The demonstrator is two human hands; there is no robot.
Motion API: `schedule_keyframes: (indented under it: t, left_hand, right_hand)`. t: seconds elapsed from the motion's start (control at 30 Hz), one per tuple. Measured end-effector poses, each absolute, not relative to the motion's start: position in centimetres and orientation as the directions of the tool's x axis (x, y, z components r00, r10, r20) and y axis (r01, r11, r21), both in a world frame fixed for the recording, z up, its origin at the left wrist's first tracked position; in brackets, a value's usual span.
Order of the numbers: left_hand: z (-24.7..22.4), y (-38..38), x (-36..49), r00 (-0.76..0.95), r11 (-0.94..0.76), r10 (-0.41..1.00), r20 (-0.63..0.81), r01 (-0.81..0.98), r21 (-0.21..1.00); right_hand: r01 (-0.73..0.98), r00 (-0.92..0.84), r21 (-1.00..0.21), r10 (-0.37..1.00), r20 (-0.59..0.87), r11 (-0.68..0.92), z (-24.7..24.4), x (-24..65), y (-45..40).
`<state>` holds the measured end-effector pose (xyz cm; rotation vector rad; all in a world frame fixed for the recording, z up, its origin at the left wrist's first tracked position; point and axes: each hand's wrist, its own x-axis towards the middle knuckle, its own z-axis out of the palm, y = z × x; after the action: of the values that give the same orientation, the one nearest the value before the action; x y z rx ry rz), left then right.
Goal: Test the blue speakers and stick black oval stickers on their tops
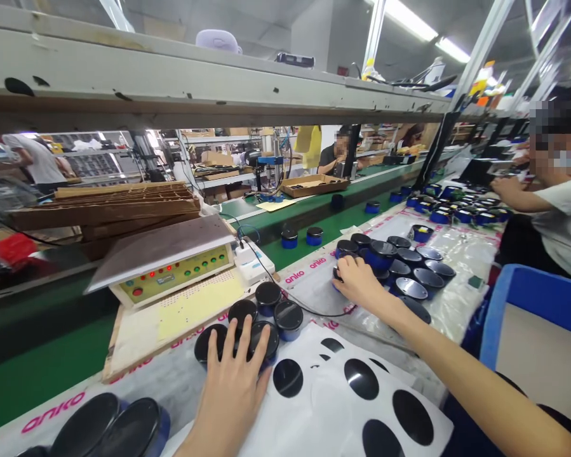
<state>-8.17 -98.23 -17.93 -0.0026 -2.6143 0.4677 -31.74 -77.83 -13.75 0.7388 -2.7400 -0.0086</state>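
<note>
My left hand lies with fingers spread over the tops of several round blue cases with glossy black lids, bunched beside the yellow control box. My right hand reaches across to a second group of the same cases. Its fingers curl down round a case at the near-left edge of that group, mostly hidden by the hand. Between my arms is a white sheet bearing black round stickers. More cases stand at the lower left.
A control box with lit red lamps stands left, near a white power strip and a black cable. Behind runs a green conveyor carrying cases. A blue bin is at right, near a seated co-worker. A shelf crosses overhead.
</note>
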Motion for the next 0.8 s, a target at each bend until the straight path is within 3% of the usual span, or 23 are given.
schedule_keyframes:
  t: [0.17, 0.5, 0.67, 0.8]
  left_hand:
    - [-18.0, -98.3, -8.3, -0.879, 0.935, 0.105, 0.466, -0.073, -0.348]
    - [-19.0, -98.5, -8.7, -0.849, 0.946, 0.066, 0.524, -0.114, -0.304]
    - [-19.2, -98.4, -8.8, -0.843, 0.957, 0.032, 0.537, -0.13, -0.261]
    - [-19.0, -98.9, -8.9, -0.839, 0.94, 0.105, 0.534, -0.091, -0.328]
  right_hand:
    - [-0.458, -0.813, 0.071, -0.45, 0.371, 0.886, -13.2, -32.9, -79.4]
    - [-0.55, -0.806, -0.136, -0.482, 0.344, 0.824, -14.0, -44.1, -92.6]
    - [-0.454, -0.865, -0.205, -0.372, 0.337, 0.867, -15.3, -45.9, -92.9]
    - [-0.373, -0.915, -0.269, -0.304, 0.265, 0.888, -15.3, -47.6, -91.0]
